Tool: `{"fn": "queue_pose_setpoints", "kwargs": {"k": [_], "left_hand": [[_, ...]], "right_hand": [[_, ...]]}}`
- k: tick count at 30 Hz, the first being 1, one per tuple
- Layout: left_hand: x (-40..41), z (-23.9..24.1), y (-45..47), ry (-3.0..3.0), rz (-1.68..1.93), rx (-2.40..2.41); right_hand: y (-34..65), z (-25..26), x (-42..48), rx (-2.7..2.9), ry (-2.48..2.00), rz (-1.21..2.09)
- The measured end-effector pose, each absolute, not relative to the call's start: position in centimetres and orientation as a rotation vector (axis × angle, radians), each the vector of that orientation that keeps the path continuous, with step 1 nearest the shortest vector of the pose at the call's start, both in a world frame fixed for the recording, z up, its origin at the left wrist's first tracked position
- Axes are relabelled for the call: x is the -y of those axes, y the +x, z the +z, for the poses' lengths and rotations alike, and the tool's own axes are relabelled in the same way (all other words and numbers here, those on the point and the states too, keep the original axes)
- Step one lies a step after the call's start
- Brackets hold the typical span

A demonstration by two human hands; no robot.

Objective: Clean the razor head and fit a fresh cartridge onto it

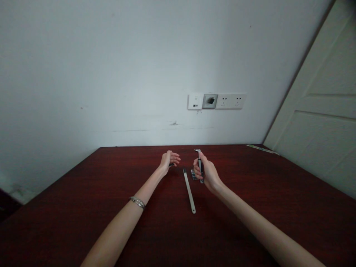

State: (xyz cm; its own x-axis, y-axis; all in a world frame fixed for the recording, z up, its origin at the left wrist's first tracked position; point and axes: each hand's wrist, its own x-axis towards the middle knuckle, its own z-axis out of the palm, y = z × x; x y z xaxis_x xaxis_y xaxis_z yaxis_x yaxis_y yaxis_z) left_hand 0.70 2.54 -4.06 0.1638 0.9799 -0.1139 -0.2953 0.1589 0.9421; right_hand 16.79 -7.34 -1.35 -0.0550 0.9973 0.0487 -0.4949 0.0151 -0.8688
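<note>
My right hand (209,173) is wrapped round the black and silver handle of a razor (200,165), its T-shaped head pointing up and away past my thumb. Beside it, partly hidden by my right fingers, a small patterned packet (193,175) lies on the table. To the left, my left hand (167,160) has loosely curved fingers. A small black piece (171,164) shows at its lower edge and seems held against the palm; its kind is not clear. Between the hands lies a long, thin pale-grey stick (189,193) with a dark far end and a hole at the near end.
The dark red wooden table (125,230) reaches back to a white wall (133,74) with a row of sockets (229,101). A flat printed strip (263,149) lies at the back right edge. A pale panelled door (325,107) leans in on the right.
</note>
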Motion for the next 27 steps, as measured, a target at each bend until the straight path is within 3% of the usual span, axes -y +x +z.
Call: {"fn": "queue_pose_setpoints", "kwargs": {"k": [8,27], "left_hand": [[-3.5,-6.6,0.4,1.445,1.106,-0.965],[-3.2,-7.1,-0.7,1.386,1.010,-0.820]], "right_hand": [[16.9,-1.2,7.5,0.906,-0.757,1.483],[17.2,-0.9,7.3,0.936,-0.767,1.502]]}}
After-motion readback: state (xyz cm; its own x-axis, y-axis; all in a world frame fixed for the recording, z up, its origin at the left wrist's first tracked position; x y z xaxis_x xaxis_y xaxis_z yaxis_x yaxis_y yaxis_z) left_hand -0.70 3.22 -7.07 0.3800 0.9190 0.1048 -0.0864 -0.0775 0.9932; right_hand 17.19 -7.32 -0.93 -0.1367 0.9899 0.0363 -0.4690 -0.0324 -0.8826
